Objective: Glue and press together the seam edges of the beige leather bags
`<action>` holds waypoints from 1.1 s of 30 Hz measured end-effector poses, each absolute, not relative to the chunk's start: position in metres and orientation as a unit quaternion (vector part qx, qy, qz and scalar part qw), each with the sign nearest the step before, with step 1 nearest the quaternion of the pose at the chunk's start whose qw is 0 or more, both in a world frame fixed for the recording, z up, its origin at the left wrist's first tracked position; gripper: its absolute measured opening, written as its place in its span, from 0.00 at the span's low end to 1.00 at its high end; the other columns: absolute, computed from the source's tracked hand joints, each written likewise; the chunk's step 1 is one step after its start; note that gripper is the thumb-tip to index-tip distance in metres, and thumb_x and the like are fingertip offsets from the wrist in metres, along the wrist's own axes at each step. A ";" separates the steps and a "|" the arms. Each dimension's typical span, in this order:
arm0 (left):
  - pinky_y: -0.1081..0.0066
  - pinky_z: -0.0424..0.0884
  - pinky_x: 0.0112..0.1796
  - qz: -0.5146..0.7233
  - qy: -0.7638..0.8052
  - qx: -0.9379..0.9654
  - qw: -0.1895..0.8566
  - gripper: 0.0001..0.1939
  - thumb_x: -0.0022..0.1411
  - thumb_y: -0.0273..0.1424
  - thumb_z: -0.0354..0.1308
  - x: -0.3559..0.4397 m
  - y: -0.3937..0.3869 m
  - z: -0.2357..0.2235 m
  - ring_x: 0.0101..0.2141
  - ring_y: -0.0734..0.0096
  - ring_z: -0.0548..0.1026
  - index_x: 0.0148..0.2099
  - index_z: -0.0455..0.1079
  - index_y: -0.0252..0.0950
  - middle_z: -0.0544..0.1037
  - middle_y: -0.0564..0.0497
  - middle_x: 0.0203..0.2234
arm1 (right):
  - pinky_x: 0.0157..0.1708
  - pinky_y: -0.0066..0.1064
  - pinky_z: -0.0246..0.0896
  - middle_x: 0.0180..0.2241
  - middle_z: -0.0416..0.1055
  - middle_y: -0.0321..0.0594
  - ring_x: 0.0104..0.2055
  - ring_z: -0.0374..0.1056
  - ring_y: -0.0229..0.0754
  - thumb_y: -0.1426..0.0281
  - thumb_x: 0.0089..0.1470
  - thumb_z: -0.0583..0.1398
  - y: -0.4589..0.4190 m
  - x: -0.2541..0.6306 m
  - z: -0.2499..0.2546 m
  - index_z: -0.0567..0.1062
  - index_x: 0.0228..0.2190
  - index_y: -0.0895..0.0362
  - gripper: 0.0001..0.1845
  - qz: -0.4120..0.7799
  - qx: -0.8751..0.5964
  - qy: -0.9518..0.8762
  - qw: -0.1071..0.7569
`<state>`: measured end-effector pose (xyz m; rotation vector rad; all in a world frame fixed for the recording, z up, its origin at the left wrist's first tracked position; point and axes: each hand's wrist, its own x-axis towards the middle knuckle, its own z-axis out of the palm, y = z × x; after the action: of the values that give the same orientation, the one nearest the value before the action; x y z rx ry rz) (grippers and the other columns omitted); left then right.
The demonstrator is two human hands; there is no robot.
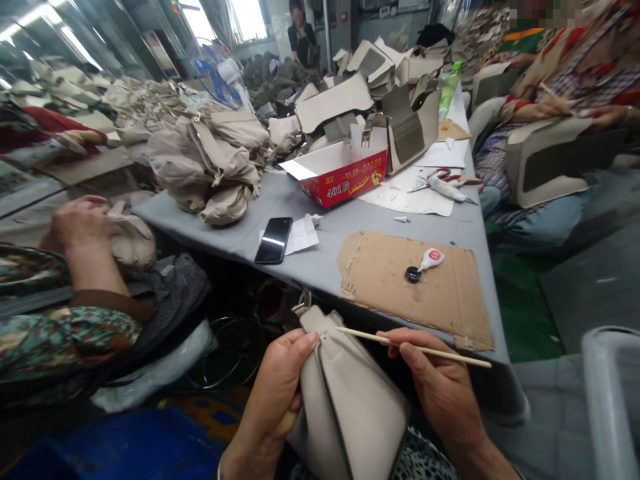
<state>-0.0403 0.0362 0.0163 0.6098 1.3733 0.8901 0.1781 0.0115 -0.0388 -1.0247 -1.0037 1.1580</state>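
Note:
My left hand (280,380) grips the edge of a beige bag (365,400) near its top corner, thumb on the outside. The bag rests over my lap, with a strap end and a metal ring at its top. Between the fingers of my right hand (435,373) is a thin wooden stick (440,353). Its left tip lies at the bag's top edge, close to my left thumb; whether it touches I cannot tell. On a cardboard sheet (380,267) beyond the bag lie a small white glue bottle (432,258) and a round black cap-like piece (413,274).
On the grey-covered table (235,240) lie a phone (274,240), a red box (345,177), pliers (440,180) and heaped beige bags (210,160). A green bottle (449,90) stands farther back. Co-workers sit left and right; one's hand (83,223) is at left.

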 end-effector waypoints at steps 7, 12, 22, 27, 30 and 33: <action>0.84 0.47 0.09 0.391 0.577 0.270 0.664 0.23 0.51 0.49 0.70 -0.038 0.034 0.018 0.10 0.85 0.51 0.31 0.71 0.33 0.64 0.58 0.13 | 0.43 0.30 0.75 0.42 0.82 0.41 0.42 0.76 0.44 0.65 0.62 0.66 0.010 0.173 -0.039 0.85 0.40 0.49 0.07 0.509 -0.465 -0.433 0.581; 0.83 0.47 0.09 0.384 0.577 0.271 0.669 0.25 0.50 0.50 0.70 -0.039 0.034 0.017 0.10 0.85 0.51 0.31 0.72 0.32 0.64 0.58 0.13 | 0.46 0.30 0.72 0.42 0.82 0.41 0.43 0.75 0.43 0.64 0.62 0.66 0.011 0.170 -0.041 0.85 0.40 0.50 0.08 0.518 -0.466 -0.433 0.573; 0.83 0.46 0.09 0.387 0.576 0.270 0.668 0.24 0.49 0.50 0.71 -0.038 0.035 0.016 0.10 0.85 0.51 0.30 0.70 0.34 0.64 0.59 0.12 | 0.49 0.33 0.71 0.43 0.82 0.41 0.44 0.74 0.44 0.63 0.62 0.66 0.008 0.176 -0.040 0.85 0.40 0.50 0.08 0.526 -0.471 -0.440 0.555; 0.83 0.47 0.09 0.378 0.575 0.268 0.675 0.25 0.48 0.50 0.72 -0.036 0.035 0.018 0.10 0.85 0.51 0.30 0.71 0.33 0.65 0.58 0.13 | 0.49 0.33 0.71 0.43 0.82 0.40 0.44 0.75 0.44 0.64 0.62 0.66 0.011 0.175 -0.042 0.85 0.40 0.49 0.07 0.529 -0.469 -0.438 0.556; 0.83 0.48 0.09 0.374 0.574 0.275 0.674 0.26 0.48 0.51 0.72 -0.036 0.035 0.018 0.10 0.85 0.52 0.30 0.71 0.33 0.64 0.58 0.13 | 0.48 0.31 0.71 0.42 0.82 0.39 0.44 0.76 0.43 0.65 0.63 0.66 0.011 0.177 -0.043 0.85 0.39 0.48 0.06 0.524 -0.451 -0.453 0.563; 0.83 0.48 0.10 0.364 0.602 0.275 0.656 0.27 0.48 0.54 0.72 -0.039 0.036 0.016 0.10 0.86 0.51 0.32 0.73 0.33 0.65 0.59 0.13 | 0.47 0.30 0.71 0.42 0.82 0.37 0.44 0.76 0.42 0.67 0.65 0.64 0.016 0.187 -0.038 0.84 0.42 0.46 0.08 0.488 -0.408 -0.500 0.588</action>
<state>-0.0393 0.0364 0.0160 0.6232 1.3643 0.8247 0.1867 0.0155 -0.0384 -0.9507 -1.1636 1.1357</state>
